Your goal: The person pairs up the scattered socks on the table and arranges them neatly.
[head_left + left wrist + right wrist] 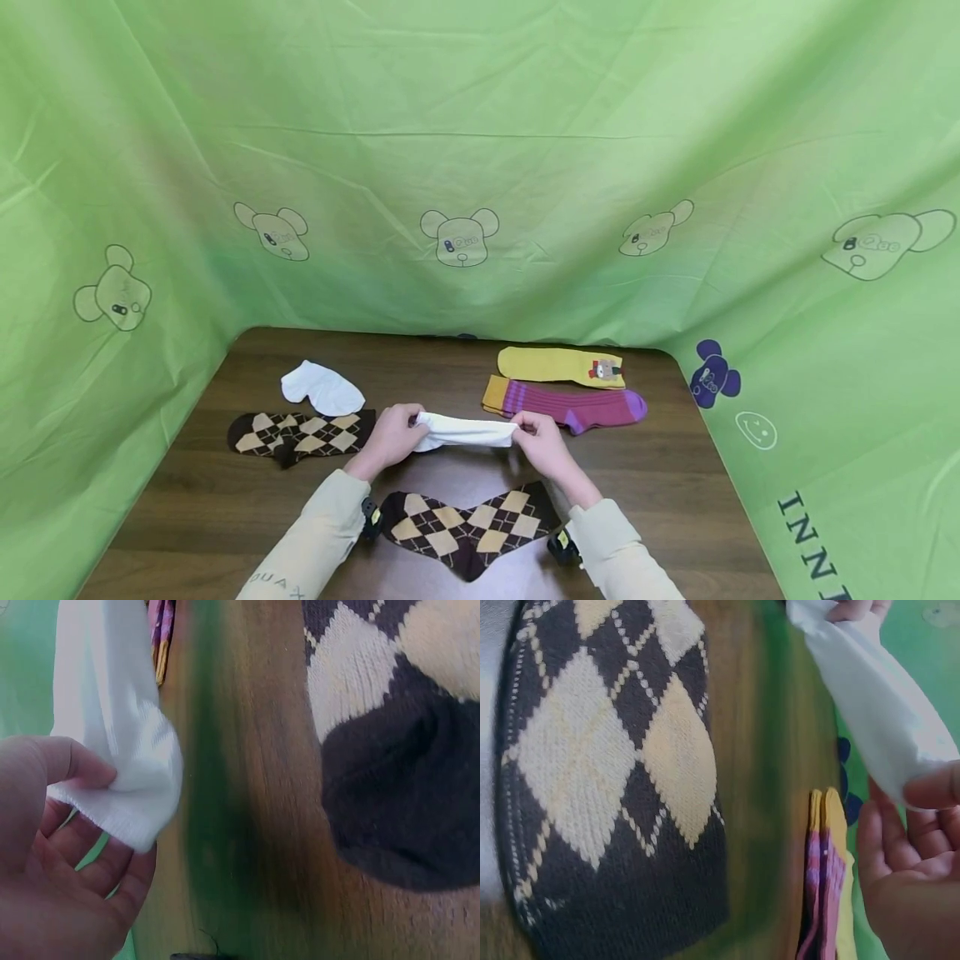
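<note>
cream cloth sleeves [315, 533] lead to the left hand [393, 435] and right hand [543, 446], thumbs closed against fingers, pinching opposite ends of a white knit sock [468, 431] above the brown wooden table [645, 492]; even tension should keep it smooth; a brown-and-tan argyle knit sock [468, 533] lies between the sleeves, possibly in the way; beyond: striped magenta sock [588, 407], smooth yellow sock [547, 364].
</note>
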